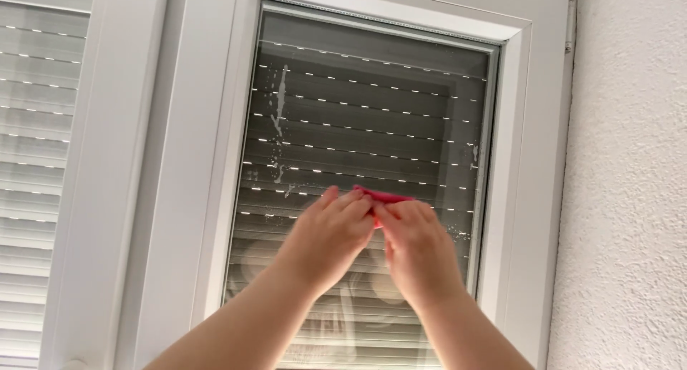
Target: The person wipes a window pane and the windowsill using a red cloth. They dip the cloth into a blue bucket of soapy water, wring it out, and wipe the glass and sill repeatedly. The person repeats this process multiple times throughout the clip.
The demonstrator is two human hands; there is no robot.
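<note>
Both my hands are raised against a window pane (pixel 372 105). My left hand (pixel 329 237) and my right hand (pixel 418 248) meet at the fingertips and pinch a small pink cloth (pixel 383 196), which is pressed flat on the glass. Only the cloth's upper edge shows above my fingers. The glass carries white streaks and drips of foam (pixel 279 119) at the upper left and small spots near the right edge (pixel 474 154). The hands are slightly blurred.
A white window frame (pixel 186 162) surrounds the pane. A lowered slatted shutter with rows of light slits lies behind the glass. A second pane with a shutter (pixel 36 162) is at the left. A rough white wall (pixel 630 198) is at the right.
</note>
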